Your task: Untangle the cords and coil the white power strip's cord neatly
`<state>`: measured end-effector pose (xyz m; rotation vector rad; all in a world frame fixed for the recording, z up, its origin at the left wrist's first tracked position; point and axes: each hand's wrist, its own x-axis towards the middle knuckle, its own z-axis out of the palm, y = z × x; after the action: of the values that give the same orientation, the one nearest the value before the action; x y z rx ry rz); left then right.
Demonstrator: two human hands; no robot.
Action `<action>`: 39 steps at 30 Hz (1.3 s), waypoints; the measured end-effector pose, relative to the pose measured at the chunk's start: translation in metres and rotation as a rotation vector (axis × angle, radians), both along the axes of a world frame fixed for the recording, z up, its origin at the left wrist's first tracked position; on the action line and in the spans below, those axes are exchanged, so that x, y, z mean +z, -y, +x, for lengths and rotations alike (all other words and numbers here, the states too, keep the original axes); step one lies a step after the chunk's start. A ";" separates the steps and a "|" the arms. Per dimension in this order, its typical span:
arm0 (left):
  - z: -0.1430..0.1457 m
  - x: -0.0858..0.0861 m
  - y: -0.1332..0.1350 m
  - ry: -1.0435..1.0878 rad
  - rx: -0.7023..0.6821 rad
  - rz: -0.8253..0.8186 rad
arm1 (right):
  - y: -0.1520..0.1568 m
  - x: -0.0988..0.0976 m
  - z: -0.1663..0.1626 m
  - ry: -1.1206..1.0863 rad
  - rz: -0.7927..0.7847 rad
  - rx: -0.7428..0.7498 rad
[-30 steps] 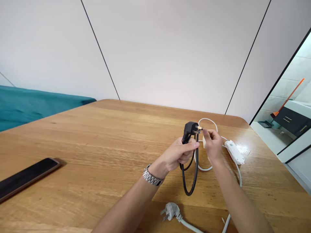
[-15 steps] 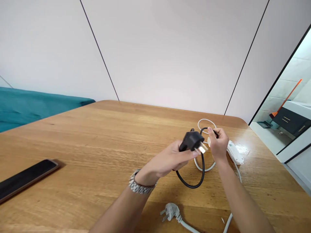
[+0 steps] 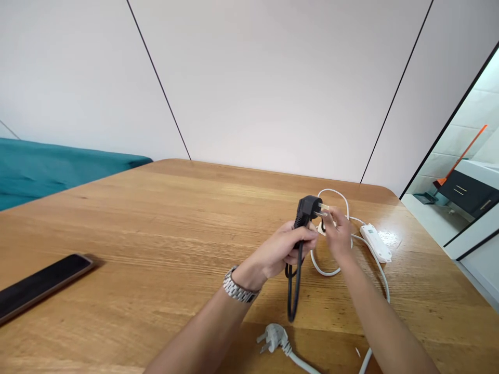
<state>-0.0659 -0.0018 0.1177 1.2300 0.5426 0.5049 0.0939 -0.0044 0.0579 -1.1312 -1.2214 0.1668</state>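
Note:
My left hand [image 3: 292, 241] is closed around a black power cord [image 3: 295, 291], gathered into a narrow hanging loop. Its black plug [image 3: 309, 208] sticks up above the fist, metal prongs pointing right. Right beside those prongs is my right hand [image 3: 337, 231], fingers pinched together, with a short black piece of the cord showing at the fingertips; the rest there is hidden. A silver-banded watch [image 3: 239, 288] is on my left wrist. Below the hands, a white plug [image 3: 274, 337] on a white cord lies on the wooden table [image 3: 175, 249].
Behind my right hand lies a white power strip [image 3: 375, 243], its white cable [image 3: 331, 272] looping around it and running toward the front edge. A dark phone [image 3: 42, 285] rests at the left. Beyond the table are a teal sofa [image 3: 66, 169] and a pale wall [image 3: 273, 93].
The black plug has turned more upright in my left hand. My right hand has come left, close to the prongs, and the wide cord loop has become a narrow hanging one.

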 end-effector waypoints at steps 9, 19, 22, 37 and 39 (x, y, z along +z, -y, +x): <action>-0.031 0.023 -0.008 0.281 -0.051 -0.016 | -0.018 -0.037 0.040 0.547 -0.309 0.045; -0.040 0.020 -0.005 0.450 -0.276 -0.153 | -0.015 -0.042 0.020 0.312 -0.337 0.269; -0.038 0.014 -0.002 0.406 -0.278 -0.147 | -0.011 -0.040 0.008 0.301 -0.343 0.442; -0.047 0.009 -0.046 0.268 0.233 0.375 | 0.002 -0.003 0.021 -0.334 -0.488 0.461; -0.034 0.000 -0.049 0.399 0.297 0.296 | 0.007 0.004 0.006 -0.503 -0.544 0.516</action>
<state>-0.1000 0.0470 0.1175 1.2880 0.3146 1.0866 0.0994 -0.0112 0.0624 -1.1077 -1.0040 1.1621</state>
